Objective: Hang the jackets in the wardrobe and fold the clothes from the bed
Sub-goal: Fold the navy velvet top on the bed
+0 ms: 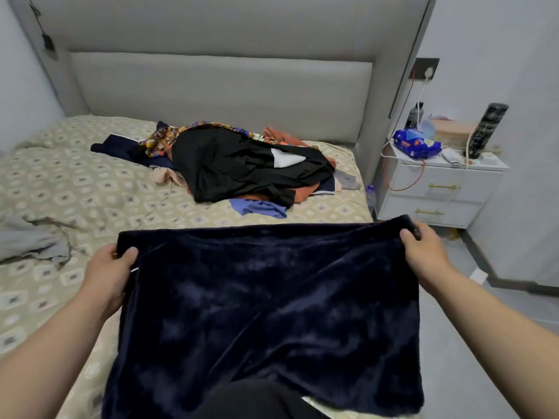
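A dark navy velvet garment [272, 306] hangs spread out in front of me over the near edge of the bed [60, 189]. My left hand [110, 273] pinches its upper left corner. My right hand [423, 252] grips its upper right corner. A heap of clothes [242, 164] lies near the headboard, with a black garment on top, a patterned orange and blue piece behind it, and a light blue piece [260, 207] at its front.
A grey cloth [33, 240] lies crumpled at the bed's left edge. To the right stands a white nightstand [438, 189] with a blue packet, bottles and cables on it. Grey floor runs along the bed's right side.
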The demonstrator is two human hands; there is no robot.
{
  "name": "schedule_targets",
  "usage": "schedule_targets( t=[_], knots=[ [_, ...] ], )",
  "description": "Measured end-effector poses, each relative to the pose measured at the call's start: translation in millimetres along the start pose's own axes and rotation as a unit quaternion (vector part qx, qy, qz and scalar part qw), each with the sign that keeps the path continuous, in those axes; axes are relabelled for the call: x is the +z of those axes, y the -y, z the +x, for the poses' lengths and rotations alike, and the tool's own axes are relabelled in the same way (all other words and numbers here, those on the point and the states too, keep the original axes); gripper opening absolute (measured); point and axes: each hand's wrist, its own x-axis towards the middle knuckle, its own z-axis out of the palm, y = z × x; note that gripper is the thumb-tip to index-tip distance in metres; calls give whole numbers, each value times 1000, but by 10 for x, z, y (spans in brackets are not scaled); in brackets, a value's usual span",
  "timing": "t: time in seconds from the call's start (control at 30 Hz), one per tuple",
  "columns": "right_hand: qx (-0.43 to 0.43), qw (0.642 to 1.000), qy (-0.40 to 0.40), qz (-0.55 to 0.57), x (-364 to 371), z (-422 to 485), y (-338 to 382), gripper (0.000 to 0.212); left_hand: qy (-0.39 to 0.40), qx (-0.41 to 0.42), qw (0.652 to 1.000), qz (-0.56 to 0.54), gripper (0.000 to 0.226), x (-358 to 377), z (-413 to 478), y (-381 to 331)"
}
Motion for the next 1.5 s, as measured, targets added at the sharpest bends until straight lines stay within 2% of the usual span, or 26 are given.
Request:
schedule_targets(
  t=[0.07,0.1,0.13,0.2,0.23,0.3,0.43,0.5,0.6,0.7,0.83,0.97,1.03,1.07,1.13,1.17,1.2,1.23,1.27,1.3,1.33,1.4,1.43,1.5],
  knots=[
    [10,998,26,-62,119,-47,-15,64,27,-40,996,78,67,-28,182,289],
    [12,995,55,-85,173,-135,-67,69,43,-66,990,119,81,-22,124,392],
    [12,991,80,-108,206,-269,-139,66,59,-76,987,126,76,-25,-16,503],
    [9,986,115,-122,231,-575,-387,46,87,-80,982,146,46,-14,-515,539],
    [10,986,121,-115,215,-749,-529,35,93,-86,980,156,41,-44,-715,609],
    [34,988,132,-74,168,-1066,-811,23,113,-117,975,150,49,-217,-1042,756],
    [119,984,130,-22,98,-1517,-1065,25,133,-176,967,127,94,-525,-1353,985],
    [183,970,148,61,104,-1486,-989,28,164,-187,966,69,103,-501,-1417,903],
    [335,902,178,206,81,-1428,-731,40,168,-286,941,-65,64,-358,-1414,706],
    [365,883,159,250,30,-1352,-483,45,165,-317,930,-82,49,-204,-1315,429],
    [309,908,162,229,-75,-1308,-134,29,135,-277,947,-87,34,-142,-1249,86],
    [180,941,166,232,-293,-1280,81,26,140,-218,958,-124,27,-261,-1235,-138],
    [146,928,204,277,-429,-1348,219,34,157,-186,957,-161,21,-377,-1283,-290],
    [147,910,234,310,-487,-1393,294,41,159,-160,958,-178,18,-450,-1262,-349],
    [170,861,282,388,-644,-1373,372,57,139,-119,964,-195,24,-566,-1175,-445],
    [192,828,307,428,-711,-1349,400,57,131,-107,964,-204,33,-622,-1120,-510],
    [223,791,332,463,-755,-1304,419,50,127,-102,962,-217,44,-657,-1066,-576],
    [251,769,339,481,-776,-1268,432,45,111,-103,956,-251,62,-685,-1028,-649],
    [267,756,328,499,-778,-1233,442,49,102,-109,943,-296,80,-700,-1014,-729],
    [269,752,295,523,-751,-1186,416,59,86,-112,925,-352,80,-695,-997,-799],
    [263,764,249,534,-703,-1130,401,62,78,-116,908,-394,69,-645,-1023,-871],
    [270,760,197,557,-550,-1128,422,41,63,-162,890,-421,56,-455,-1006,-898],
    [288,767,177,546,-442,-1120,391,39,51,-186,894,-405,49,-336,-966,-859],
    [291,792,199,498,-200,-1064,267,39,41,-213,911,-350,35,-94,-884,-662]
  ],
)
